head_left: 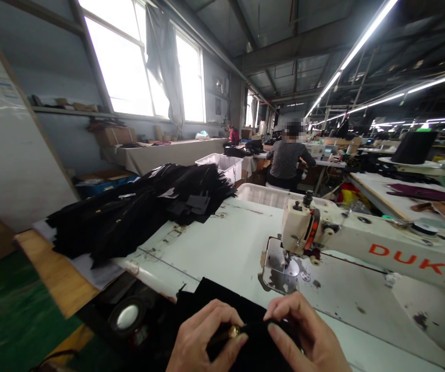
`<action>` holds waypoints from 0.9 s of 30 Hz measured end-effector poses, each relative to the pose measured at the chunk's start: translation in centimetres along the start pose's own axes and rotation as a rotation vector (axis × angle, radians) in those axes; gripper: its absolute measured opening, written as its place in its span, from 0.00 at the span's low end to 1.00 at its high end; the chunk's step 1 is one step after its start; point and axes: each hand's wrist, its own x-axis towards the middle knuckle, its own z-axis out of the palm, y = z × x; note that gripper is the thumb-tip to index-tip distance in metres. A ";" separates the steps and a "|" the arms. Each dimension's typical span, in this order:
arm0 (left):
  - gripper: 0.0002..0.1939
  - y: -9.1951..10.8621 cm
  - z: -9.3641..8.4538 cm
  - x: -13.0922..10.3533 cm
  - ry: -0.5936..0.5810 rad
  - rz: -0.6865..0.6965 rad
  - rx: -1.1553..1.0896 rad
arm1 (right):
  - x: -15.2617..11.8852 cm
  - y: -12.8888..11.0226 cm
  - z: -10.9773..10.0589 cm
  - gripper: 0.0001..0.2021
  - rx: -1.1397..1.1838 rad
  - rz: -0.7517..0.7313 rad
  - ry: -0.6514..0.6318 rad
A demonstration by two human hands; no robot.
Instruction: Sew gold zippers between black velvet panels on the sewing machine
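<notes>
Black fabric (216,297) lies over the front edge of the sewing table, low in the head view. My left hand (209,336) pinches this fabric between thumb and fingers, and a small gold-coloured piece shows at its fingertips. Close by on the right, my right hand (303,330) grips the same fabric, thumb against index finger. The two hands are a short gap apart. Behind my right hand stands a sewing machine (303,227), its needle area over a worn metal plate (280,266). The lower part of the fabric is dark and hard to make out.
A big pile of black fabric pieces (140,212) covers the table's left side. White plastic bins (263,194) stand behind the table. Farther back, a person (289,160) sits facing away. A round object with a pale centre (128,316) is below the table edge at left.
</notes>
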 end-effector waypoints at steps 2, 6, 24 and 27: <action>0.02 -0.1 0.0 -0.2 -0.013 0.006 -0.022 | 0.4 -0.1 -0.6 0.15 -0.155 -0.050 -0.112; 0.03 -0.1 0.0 -0.3 -0.009 0.013 -0.049 | 1.2 -0.4 -0.9 0.13 -0.299 -0.162 -0.341; 0.03 0.2 1.2 -0.9 0.081 -0.049 -0.122 | -0.1 1.4 0.3 0.06 -0.300 -0.185 -0.195; 0.02 0.0 1.9 -1.0 0.139 -0.052 -0.077 | -0.9 1.7 0.1 0.13 -0.519 -0.272 0.069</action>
